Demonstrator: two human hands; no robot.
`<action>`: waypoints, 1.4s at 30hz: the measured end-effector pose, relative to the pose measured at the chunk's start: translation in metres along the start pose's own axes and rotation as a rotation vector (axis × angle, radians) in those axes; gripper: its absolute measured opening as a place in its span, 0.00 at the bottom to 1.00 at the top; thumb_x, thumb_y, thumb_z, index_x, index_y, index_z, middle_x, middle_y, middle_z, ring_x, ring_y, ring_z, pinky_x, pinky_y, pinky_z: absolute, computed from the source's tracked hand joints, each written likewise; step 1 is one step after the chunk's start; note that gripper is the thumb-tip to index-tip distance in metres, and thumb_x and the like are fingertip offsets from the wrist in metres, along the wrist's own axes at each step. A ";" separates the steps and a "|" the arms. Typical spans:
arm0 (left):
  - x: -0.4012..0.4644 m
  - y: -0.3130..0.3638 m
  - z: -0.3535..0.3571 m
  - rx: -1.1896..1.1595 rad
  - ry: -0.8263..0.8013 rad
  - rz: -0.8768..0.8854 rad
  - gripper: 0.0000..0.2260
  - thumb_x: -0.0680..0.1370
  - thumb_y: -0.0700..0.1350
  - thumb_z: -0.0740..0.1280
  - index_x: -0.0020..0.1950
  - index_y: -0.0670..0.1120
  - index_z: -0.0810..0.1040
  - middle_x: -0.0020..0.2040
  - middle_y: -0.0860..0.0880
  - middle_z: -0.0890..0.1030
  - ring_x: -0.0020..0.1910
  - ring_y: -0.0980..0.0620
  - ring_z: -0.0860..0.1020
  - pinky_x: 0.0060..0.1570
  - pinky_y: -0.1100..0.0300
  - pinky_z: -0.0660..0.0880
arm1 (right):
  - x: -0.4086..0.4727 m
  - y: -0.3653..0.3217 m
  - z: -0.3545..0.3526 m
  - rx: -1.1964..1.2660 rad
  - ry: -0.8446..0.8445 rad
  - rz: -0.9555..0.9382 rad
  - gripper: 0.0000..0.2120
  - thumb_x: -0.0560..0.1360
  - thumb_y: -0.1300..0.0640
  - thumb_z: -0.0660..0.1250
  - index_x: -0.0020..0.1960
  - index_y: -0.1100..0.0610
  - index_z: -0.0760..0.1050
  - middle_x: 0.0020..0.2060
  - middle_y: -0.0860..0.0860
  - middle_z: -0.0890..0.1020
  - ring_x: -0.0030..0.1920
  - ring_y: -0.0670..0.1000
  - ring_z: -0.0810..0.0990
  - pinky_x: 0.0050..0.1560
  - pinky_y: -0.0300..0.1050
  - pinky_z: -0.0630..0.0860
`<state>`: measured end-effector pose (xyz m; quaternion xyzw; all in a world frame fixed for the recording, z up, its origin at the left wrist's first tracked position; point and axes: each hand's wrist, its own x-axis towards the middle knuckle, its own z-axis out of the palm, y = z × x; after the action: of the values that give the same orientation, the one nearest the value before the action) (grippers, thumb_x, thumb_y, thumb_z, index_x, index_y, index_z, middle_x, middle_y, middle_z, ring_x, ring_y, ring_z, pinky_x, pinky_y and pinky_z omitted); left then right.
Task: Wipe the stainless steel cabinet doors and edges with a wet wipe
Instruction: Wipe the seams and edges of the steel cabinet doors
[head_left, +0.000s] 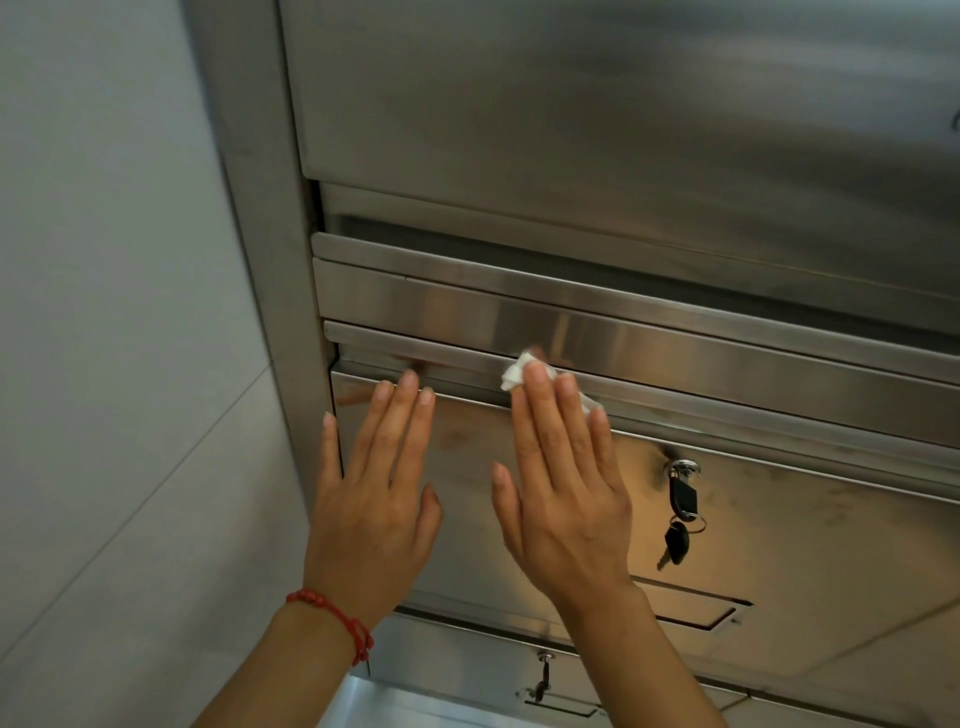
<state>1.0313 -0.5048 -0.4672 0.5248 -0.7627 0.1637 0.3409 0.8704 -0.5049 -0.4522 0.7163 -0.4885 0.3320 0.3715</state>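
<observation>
Head view: right hand (563, 480) presses a white wipe (519, 371) with straight fingers against the top edge of a steel door (779, 519). Left hand (371, 493) lies flat and open on the door's left part, holding nothing. Keys (680, 519) hang from the lock (683, 467) right of the hands.

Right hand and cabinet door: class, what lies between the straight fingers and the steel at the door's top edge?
The head view shows a white wet wipe between the right hand and the cabinet door.
</observation>
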 end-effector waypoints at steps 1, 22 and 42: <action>0.000 0.000 0.000 0.000 -0.004 0.000 0.32 0.71 0.43 0.60 0.74 0.40 0.55 0.74 0.41 0.59 0.73 0.44 0.56 0.65 0.34 0.60 | -0.003 0.004 -0.001 -0.014 0.004 0.013 0.23 0.81 0.53 0.51 0.72 0.63 0.59 0.72 0.57 0.58 0.75 0.54 0.53 0.73 0.52 0.55; 0.000 0.000 0.003 0.026 0.017 0.000 0.32 0.71 0.43 0.61 0.74 0.39 0.56 0.74 0.41 0.57 0.73 0.44 0.55 0.66 0.35 0.58 | -0.002 0.002 -0.004 0.024 0.012 0.030 0.24 0.80 0.53 0.51 0.72 0.64 0.59 0.72 0.57 0.58 0.74 0.54 0.55 0.73 0.52 0.55; 0.001 0.002 0.001 0.038 0.009 -0.006 0.30 0.72 0.45 0.56 0.73 0.38 0.57 0.73 0.39 0.61 0.72 0.43 0.57 0.64 0.34 0.60 | 0.019 0.031 -0.006 -0.065 0.224 -0.032 0.26 0.75 0.68 0.65 0.71 0.63 0.61 0.71 0.57 0.60 0.73 0.54 0.58 0.74 0.52 0.54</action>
<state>1.0291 -0.5050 -0.4669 0.5328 -0.7563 0.1797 0.3345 0.8461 -0.5159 -0.4269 0.6699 -0.4432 0.3879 0.4520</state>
